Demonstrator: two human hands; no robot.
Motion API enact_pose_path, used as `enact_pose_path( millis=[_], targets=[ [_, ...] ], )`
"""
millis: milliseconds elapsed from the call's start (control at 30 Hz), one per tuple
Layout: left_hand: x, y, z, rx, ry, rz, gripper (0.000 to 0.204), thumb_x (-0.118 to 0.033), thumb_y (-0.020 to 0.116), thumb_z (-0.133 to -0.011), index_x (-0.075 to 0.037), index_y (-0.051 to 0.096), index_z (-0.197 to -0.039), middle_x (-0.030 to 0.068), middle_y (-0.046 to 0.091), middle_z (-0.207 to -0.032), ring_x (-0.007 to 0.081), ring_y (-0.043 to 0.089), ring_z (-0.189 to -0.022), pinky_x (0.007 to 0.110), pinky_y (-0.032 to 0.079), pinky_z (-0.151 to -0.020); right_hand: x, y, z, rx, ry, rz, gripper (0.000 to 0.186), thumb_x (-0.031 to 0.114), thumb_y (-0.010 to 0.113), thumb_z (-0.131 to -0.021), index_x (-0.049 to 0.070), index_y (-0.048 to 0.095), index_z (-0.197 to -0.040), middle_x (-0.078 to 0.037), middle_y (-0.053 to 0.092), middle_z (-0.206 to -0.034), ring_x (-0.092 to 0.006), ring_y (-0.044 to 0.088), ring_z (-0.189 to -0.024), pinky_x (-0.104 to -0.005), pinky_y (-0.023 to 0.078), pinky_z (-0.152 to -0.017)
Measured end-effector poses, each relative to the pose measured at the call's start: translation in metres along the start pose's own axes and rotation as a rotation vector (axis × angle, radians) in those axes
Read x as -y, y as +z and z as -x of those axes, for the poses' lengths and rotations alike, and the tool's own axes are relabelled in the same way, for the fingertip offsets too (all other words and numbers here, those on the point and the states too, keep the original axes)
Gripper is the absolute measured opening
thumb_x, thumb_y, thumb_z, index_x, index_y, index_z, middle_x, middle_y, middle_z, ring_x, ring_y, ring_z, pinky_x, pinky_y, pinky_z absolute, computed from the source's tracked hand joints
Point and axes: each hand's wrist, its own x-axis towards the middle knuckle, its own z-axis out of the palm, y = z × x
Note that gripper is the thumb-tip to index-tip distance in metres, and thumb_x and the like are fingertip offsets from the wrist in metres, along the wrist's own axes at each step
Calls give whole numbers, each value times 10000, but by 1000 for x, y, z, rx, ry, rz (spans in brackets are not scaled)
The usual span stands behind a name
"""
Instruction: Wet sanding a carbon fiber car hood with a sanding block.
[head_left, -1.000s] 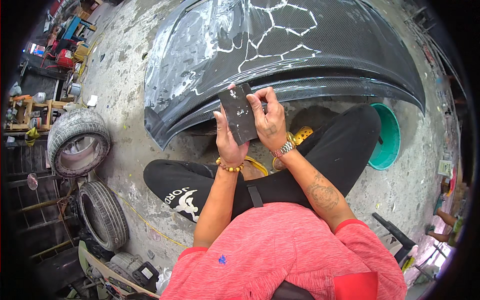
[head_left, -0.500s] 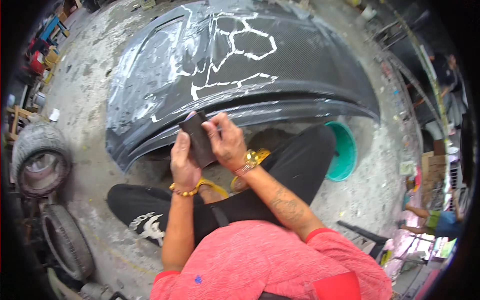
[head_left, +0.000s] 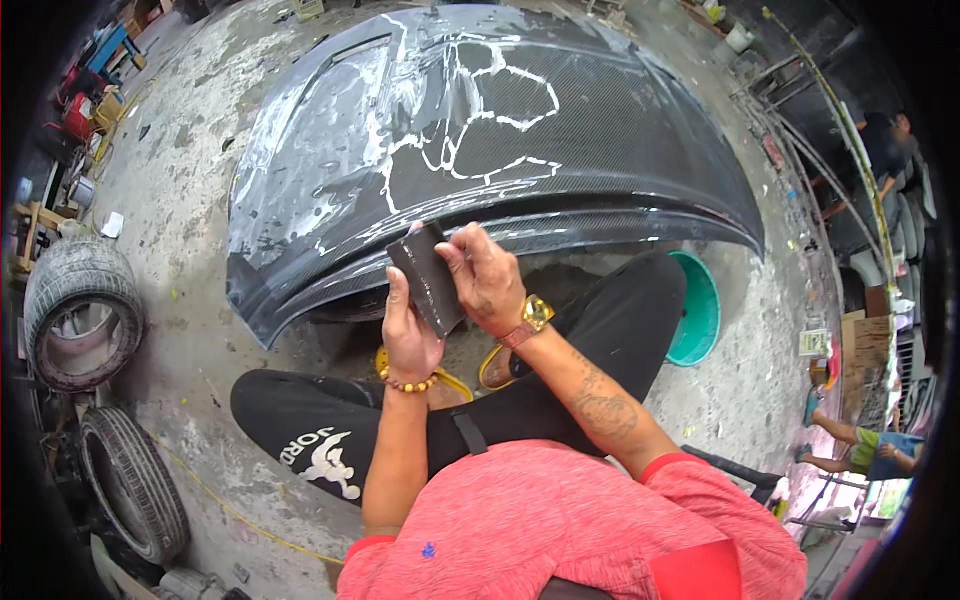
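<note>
"Black pad, dark and flat, slightly tilted, right in the middle of the action! Who's got it?"

"Both hands! Left hand cradles it from below, thumb up along its left edge, the other fingers hidden behind."

"And the right hand?"

"Narrow, fingers curled, thumb pressing the upper right edge. What the hidden fingertips do, I cannot tell."

"Marks on that pad?"

"A thin line of pale specks runs down its face. Beyond it lies the big carbon-weave hood, its near lip just past the pad, white streaks branching over the weave and a cloudy wet sheen to the left."

"Down the wrists?"

"Beaded bracelet on the left, gold watch on the right!"

"What flanks the black trousers?"

"Green bucket just beside the right knee, partly behind it. Well off to the left, two tyres on the stained concrete floor, one nearer the viewer than the other."
</note>
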Motion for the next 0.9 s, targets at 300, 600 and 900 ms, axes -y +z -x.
enact_pose_path(
  millis=[300, 600, 900],
  targets=[
    [1, 1, -5, 32, -4, -111, 577, -377, 367, -1146, 6, 366, -1578, 117, 492, -1533, 189, 513, -1371, 349, 404, -1165, 0, -3, 6, 46, 77, -51, 126, 117, 669, -1013, 47, 564, -1010, -125, 608, -732, -289, 637, -590, -377, 489, -547],
    [-2, 17, -7, -52, -139, -232, 549, -457, 365, -1134, -34, 512, -1451, 97, 632, -1367, 184, 617, -1250, 354, 482, -1096, -7, -5, 8, -72, 213, -100, 128, 133, 657, -1021, 53, 557, -1015, -143, 618, -716, -340, 648, -601, -414, 493, -547],
    [0, 24, -13, -63, -88, -289, 486, -380, 408, -1138, 4, 524, -1413, 90, 625, -1340, 176, 613, -1212, 350, 496, -1060, -3, -15, 4, -138, 244, -128, 172, 131, 706, -974, 90, 573, -1075, -131, 629, -895, -344, 676, -760, -431, 535, -632]
  ],
)
